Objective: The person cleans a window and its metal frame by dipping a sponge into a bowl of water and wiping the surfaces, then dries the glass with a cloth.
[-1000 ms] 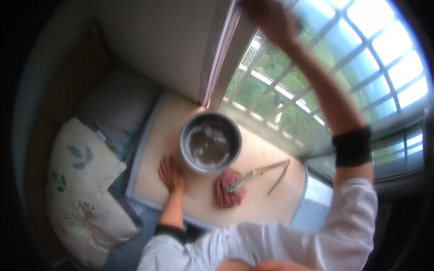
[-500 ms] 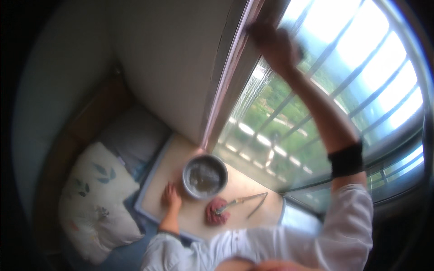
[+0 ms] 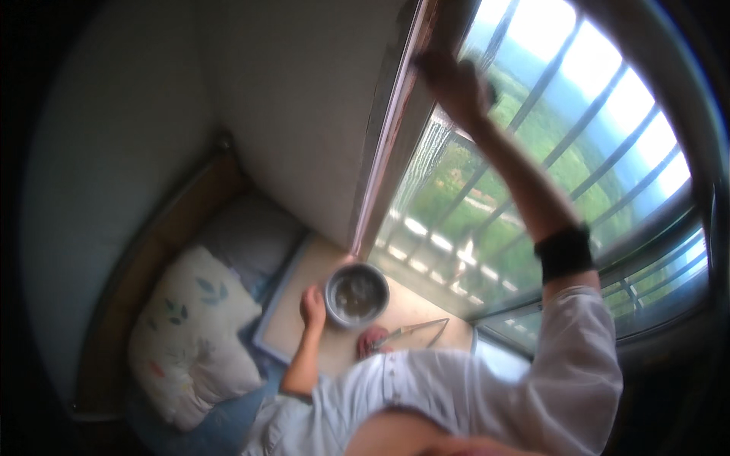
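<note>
My right hand (image 3: 458, 90) is raised high against the window frame, its fingers closed around something dark and blurred that I cannot make out. Water streaks run down the window glass (image 3: 433, 156) just below it. Lower down, my left hand (image 3: 312, 306) is loosely curled beside a round grey metal basin (image 3: 330, 304), close to its rim. Nothing shows in those fingers. Murky water (image 3: 356, 295) with some pale foam fills part of the basin. A reddish-brown cloth (image 3: 368, 342) lies on the board, with a long-handled tool (image 3: 414, 328) resting across it, partly hidden by my shirt.
The basin stands on a pale, grey-edged board (image 3: 293, 304). To the left lie a leaf-patterned pillow (image 3: 190, 334), a grey pillow (image 3: 247, 228) and a wooden headboard (image 3: 167, 194). Metal bars (image 3: 566, 129) cross outside the window. A plain wall (image 3: 304, 114) rises beside the window frame.
My left hand has lifted and curled from lying spread on the board, and is nearer the basin's rim. My right hand remains high at the window frame. The whole view has shifted slightly.
</note>
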### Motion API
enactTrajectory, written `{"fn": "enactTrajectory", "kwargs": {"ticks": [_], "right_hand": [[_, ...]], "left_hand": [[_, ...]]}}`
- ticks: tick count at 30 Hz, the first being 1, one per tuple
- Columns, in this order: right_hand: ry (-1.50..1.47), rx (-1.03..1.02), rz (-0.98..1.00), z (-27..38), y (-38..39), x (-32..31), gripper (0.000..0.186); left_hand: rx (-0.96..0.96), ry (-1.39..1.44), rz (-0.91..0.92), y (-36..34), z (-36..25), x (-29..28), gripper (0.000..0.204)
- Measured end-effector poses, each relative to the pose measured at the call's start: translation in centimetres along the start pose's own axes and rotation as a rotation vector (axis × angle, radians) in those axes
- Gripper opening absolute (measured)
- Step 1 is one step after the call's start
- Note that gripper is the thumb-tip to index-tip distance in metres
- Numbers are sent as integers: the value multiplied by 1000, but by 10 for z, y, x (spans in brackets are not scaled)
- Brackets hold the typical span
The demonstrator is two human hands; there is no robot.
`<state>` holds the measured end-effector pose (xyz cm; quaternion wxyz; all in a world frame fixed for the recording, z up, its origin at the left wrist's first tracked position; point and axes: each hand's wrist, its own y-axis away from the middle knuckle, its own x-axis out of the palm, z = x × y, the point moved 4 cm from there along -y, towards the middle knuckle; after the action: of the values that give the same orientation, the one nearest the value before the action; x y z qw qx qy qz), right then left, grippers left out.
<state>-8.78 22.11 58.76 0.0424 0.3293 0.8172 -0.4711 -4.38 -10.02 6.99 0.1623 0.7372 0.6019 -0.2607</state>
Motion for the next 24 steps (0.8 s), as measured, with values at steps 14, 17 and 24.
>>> {"fn": "enactTrajectory", "kwargs": {"ticks": [14, 17, 24], "right_hand": [[431, 19, -159, -70, -127, -82, 23], [47, 78, -27, -46, -105, -100, 19], [348, -12, 112, -73, -120, -66, 36]], "left_hand": [[-25, -133, -32, -7, 31, -62, 29], [-30, -146, -12, -11, 33, -58, 29], [97, -137, 33, -19, 4, -60, 27]]}}
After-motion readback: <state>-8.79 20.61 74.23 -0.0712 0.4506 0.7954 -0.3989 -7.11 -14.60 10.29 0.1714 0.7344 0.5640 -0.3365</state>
